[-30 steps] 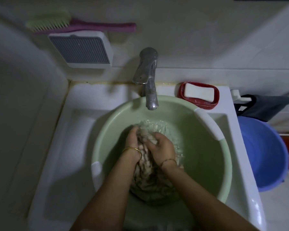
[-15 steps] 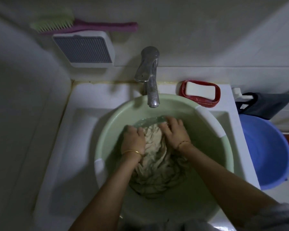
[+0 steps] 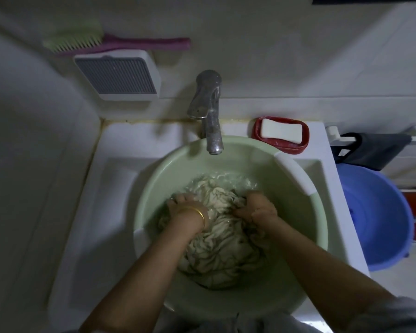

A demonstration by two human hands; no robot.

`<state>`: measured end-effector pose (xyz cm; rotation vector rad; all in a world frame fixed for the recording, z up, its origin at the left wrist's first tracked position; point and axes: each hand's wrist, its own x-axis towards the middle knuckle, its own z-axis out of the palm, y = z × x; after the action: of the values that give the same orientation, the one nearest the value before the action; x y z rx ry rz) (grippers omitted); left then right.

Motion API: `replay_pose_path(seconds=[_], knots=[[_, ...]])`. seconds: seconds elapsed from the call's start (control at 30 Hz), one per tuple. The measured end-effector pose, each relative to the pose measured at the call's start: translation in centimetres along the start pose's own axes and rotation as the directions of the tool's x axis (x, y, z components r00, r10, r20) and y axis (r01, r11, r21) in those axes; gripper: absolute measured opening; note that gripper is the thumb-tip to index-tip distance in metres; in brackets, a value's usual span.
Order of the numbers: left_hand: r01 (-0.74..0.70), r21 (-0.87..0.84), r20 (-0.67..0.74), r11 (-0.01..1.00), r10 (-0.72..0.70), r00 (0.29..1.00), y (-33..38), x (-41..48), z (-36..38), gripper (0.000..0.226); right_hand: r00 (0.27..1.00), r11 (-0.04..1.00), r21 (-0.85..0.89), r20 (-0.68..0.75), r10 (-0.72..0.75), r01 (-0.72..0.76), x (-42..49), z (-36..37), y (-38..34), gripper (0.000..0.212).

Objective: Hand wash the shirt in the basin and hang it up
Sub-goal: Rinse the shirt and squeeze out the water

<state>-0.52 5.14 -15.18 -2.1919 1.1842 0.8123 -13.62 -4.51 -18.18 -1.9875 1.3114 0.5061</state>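
One head camera only, looking steeply down and forward, sitting close above the basin (image 3: 286, 162), wide angle bending the wall, tap (image 3: 208, 111) facing it.

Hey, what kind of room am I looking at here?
Most likely a home bathroom or laundry corner. A metal tap stands over a white sink that holds a green basin with a wet shirt, and a bar of soap sits on the tiled ledge.

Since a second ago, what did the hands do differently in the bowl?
The left hand and right hand moved apart and now clutch the wet cream shirt at its two sides. The pale green plastic basin and metal tap stayed put.
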Motion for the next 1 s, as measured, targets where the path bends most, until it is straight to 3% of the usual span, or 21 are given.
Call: replay_pose_path(seconds=[0.07, 0.1, 0.17, 0.23, 0.33, 0.43, 0.5, 0.53, 0.57, 0.6, 0.67, 0.7, 0.73, 0.8, 0.83, 0.87, 0.93, 1.0], knots=[[-0.082, -0.102, -0.22, 0.991, 0.058, 0.974, -0.2, -0.2, -2.1, 0.062, 0.977, 0.971, 0.169, 0.101, -0.19, 0.172, -0.3, -1.1, -0.6, 0.028], [-0.207, -0.146, -0.324, 0.967, 0.151, 0.934, -0.3, -0.1, -2.8, 0.066, 0.955, 0.927, 0.305, 0.126, -0.267, 0.219, -0.9, -1.8, -1.1, 0.015], [-0.452, -0.266, -0.332, 0.851, 0.359, 0.872, -0.3, 0.2, -3.6, 0.078, 0.916, 0.789, 0.548, 0.093, -0.389, 0.279, -1.9, -3.0, -1.5, 0.028], [-0.488, -0.429, -0.27, 0.76, 0.407, 0.872, -0.4, -0.1, -4.1, 0.062, 0.907, 0.702, 0.638, 0.012, -0.42, 0.317, -2.4, -4.0, -1.1, 0.026], [-0.474, -0.594, -0.342, 0.65, 0.329, 0.88, -0.8, -1.1, -4.5, 0.023, 0.913, 0.789, 0.491, -0.03, -0.408, 0.369, -2.7, -5.1, -0.1, 0.017], [-0.471, -0.792, -0.407, 0.388, 0.24, 0.882, -2.2, -1.6, -4.7, 0.022, 0.941, 0.949, 0.203, 0.191, -0.279, 0.24, -2.8, -5.0, 1.1, 0.043], [-0.45, -0.85, -0.441, 0.273, 0.096, 0.892, -3.7, -1.4, -4.7, 0.033, 0.942, 0.976, 0.078, 0.259, -0.215, 0.202, -2.5, -4.6, 1.6, 0.038], [-0.43, -0.864, -0.433, 0.263, 0.049, 0.9, -4.4, -1.1, -4.7, 0.033, 0.948, 0.977, 0.082, 0.238, -0.211, 0.197, -2.5, -4.7, 1.6, 0.031], [-0.402, -0.859, -0.414, 0.318, 0.031, 0.91, -5.0, -1.1, -4.7, 0.031, 0.955, 0.969, 0.158, 0.201, -0.218, 0.188, -2.5, -5.0, 1.5, 0.025], [-0.351, -0.82, -0.376, 0.451, 0.037, 0.926, -5.4, -1.0, -4.7, 0.028, 0.959, 0.933, 0.311, 0.155, -0.239, 0.182, -2.5, -5.3, 1.5, 0.022], [-0.236, -0.613, -0.213, 0.754, 0.13, 0.968, -5.6, -1.2, -4.6, 0.033, 0.948, 0.739, 0.643, 0.06, -0.311, 0.202, -2.7, -5.7, 1.1, 0.021], [-0.198, -0.482, -0.103, 0.854, 0.169, 0.98, -5.3, -1.3, -4.4, 0.047, 0.933, 0.648, 0.722, 0.012, -0.36, 0.241, -2.8, -5.9, 0.7, 0.023], [-0.188, -0.378, -0.042, 0.907, 0.186, 0.982, -4.8, -1.5, -4.3, 0.067, 0.912, 0.601, 0.746, -0.021, -0.411, 0.288, -3.0, -6.1, 0.3, 0.025], [-0.267, -0.325, -0.112, 0.907, 0.244, 0.963, -3.1, -2.0, -4.3, 0.095, 0.84, 0.527, 0.768, -0.027, -0.542, 0.364, -3.6, -6.2, -0.8, 0.034], [-0.369, -0.39, -0.197, 0.844, 0.315, 0.928, -2.3, -2.1, -4.5, 0.097, 0.802, 0.472, 0.802, -0.016, -0.597, 0.367, -3.9, -6.1, -1.3, 0.036], [-0.462, -0.521, -0.259, 0.718, 0.383, 0.887, -1.5, -2.4, -4.9, 0.093, 0.777, 0.418, 0.841, -0.004, -0.63, 0.344, -4.2, -6.2, -1.6, 0.037], [-0.482, -0.758, -0.276, 0.44, 0.453, 0.848, -0.6, -2.7, -5.3, 0.074, 0.779, 0.344, 0.892, -0.016, -0.627, 0.295, -4.3, -6.5, -1.9, 0.036], [-0.44, -0.824, -0.289, 0.357, 0.404, 0.868, -0.6, -2.7, -5.3, 0.056, 0.822, 0.371, 0.864, -0.081, -0.564, 0.34, -4.1, -6.6, -1.7, 0.033]])
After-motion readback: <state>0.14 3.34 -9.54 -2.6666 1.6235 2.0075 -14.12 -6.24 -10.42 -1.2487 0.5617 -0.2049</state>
